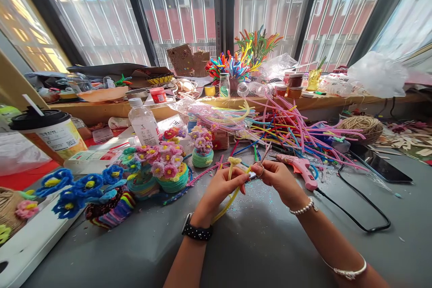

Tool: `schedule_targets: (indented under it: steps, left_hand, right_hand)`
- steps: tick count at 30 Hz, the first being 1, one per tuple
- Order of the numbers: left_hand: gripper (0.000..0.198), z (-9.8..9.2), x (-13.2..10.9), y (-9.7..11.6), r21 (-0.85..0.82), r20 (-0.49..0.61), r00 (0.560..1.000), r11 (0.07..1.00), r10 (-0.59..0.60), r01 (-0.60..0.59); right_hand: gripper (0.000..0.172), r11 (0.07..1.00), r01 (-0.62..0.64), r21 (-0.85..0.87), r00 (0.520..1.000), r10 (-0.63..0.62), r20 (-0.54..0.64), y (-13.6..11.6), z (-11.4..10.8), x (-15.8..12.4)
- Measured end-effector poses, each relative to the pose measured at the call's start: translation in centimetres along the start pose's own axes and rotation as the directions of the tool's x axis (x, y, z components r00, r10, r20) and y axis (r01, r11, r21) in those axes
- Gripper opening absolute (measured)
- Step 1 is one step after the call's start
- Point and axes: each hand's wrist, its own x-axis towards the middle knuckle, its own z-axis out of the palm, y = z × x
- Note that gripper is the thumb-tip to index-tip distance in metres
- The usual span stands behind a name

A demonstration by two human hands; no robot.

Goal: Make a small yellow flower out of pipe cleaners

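Observation:
Over the grey table, my left hand (225,188) pinches a yellow pipe cleaner (223,211). One end of it is bent into a small loop shape above the fingers, and the other trails down past my wrist. Close beside it, my right hand (278,180) is closed around a small pair of scissors (266,152), blades pointing up and away. The scissors' handles are mostly hidden by my fingers. Both hands nearly meet at the yellow strand. A pink hot glue gun (300,168) lies just beyond my right hand.
Pipe-cleaner flowers in pots (172,180) and blue flowers (89,186) stand at left, near a plastic bottle (143,121) and a lidded cup (50,135). Loose pipe cleaners (290,130) pile up behind my hands. A phone (381,164) and a black cable (357,225) lie right.

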Motion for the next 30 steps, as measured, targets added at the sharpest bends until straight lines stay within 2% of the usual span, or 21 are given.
schedule_targets:
  steps: [4,9,13,17,20,24,27,30]
  left_hand:
    - [0.020,0.4,0.1,-0.1,-0.060,-0.016,1.000,0.998,-0.013,0.012]
    - [0.023,1.2,0.4,-0.3,-0.059,-0.008,0.999,0.997,-0.049,0.049]
    - [0.024,1.6,0.3,-0.2,-0.057,0.007,0.999,0.997,-0.053,0.053]
    - [0.021,1.2,0.3,-0.2,-0.113,-0.052,0.997,0.993,-0.053,0.046]
    - [0.017,0.5,0.3,-0.1,-0.247,-0.113,0.992,0.969,-0.048,0.018]
    - [0.013,-0.3,0.1,0.1,-0.406,-0.145,0.989,0.913,-0.022,-0.039]
    - [0.014,-0.5,0.0,0.2,-0.434,-0.134,0.991,0.900,-0.027,-0.034]
    - [0.014,-0.6,0.0,0.1,-0.413,-0.127,0.991,0.911,-0.042,-0.014]
  right_hand:
    - [0.028,0.985,0.026,0.173,0.998,-0.018,-0.052,0.6,0.4,0.2]
    - [0.029,0.914,0.016,0.405,0.991,0.040,-0.131,1.1,1.5,0.1]
    - [0.027,0.891,0.024,0.452,0.989,0.044,-0.139,1.0,2.0,-0.2]
    - [0.029,0.959,0.087,0.271,0.989,-0.050,-0.140,0.7,1.2,-0.1]
    - [0.037,0.992,0.077,0.098,0.992,-0.066,-0.108,0.5,0.0,0.2]
    - [0.049,0.976,0.063,-0.208,0.987,-0.029,0.160,0.3,-1.1,0.3]
    - [0.056,0.916,0.156,-0.369,0.927,-0.007,0.374,0.2,-1.2,0.1]
    - [0.050,0.832,0.263,-0.489,0.871,0.014,0.491,0.1,-1.1,-0.1]
